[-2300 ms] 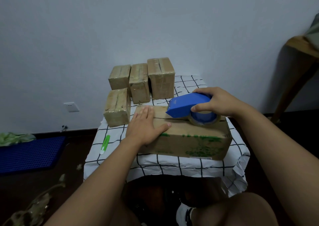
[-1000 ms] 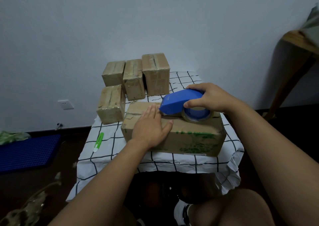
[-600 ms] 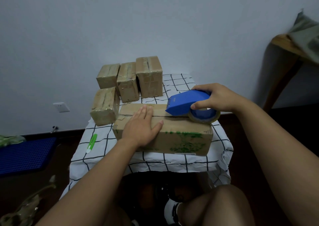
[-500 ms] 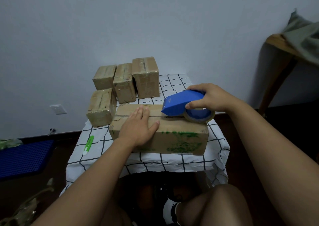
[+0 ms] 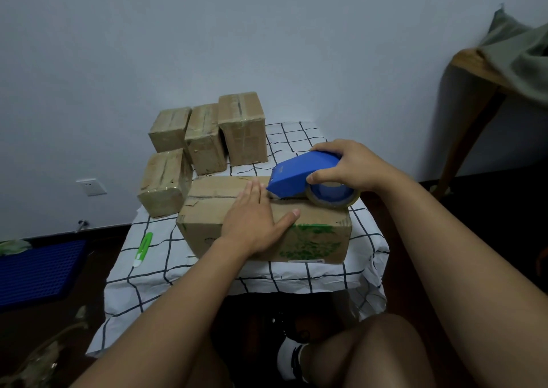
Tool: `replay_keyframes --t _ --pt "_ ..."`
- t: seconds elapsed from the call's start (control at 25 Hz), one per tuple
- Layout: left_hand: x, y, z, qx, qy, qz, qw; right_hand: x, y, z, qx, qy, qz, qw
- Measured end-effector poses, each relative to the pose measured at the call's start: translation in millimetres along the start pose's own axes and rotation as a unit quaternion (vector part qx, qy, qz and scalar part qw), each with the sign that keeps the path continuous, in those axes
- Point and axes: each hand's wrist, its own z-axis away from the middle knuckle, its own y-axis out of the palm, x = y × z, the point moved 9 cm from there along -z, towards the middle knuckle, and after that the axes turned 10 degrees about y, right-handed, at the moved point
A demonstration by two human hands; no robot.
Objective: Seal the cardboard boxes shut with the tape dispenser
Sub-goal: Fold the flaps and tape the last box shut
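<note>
Your left hand [image 5: 252,224]: flat, fingers straight, pressing the large cardboard box [image 5: 311,233] on the checked tablecloth [image 5: 154,272] | your right hand [image 5: 353,165]: grips the blue tape dispenser [image 5: 299,174], resting on the box's top seam beside your left fingertips

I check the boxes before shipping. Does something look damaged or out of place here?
The large box has a small torn or lifted flap of cardboard near its left top edge. A green pen-like tool lies loose on the checked cloth. Nothing else stands out.
</note>
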Motion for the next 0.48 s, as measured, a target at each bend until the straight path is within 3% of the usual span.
replay_keyframes --t 0.16,0.48 --pt "-12.3 -5.1 8.0 -0.042 0.053 -0.027 0.997 -2.3 2.3 -0.7 0.000 0.004 0.000 1.000" --pt "-7.4 -6.7 10.6 -0.029 0.057 -0.013 0.998 6.1 -1.9 1.5 0.043 -0.014 0.093 0.995"
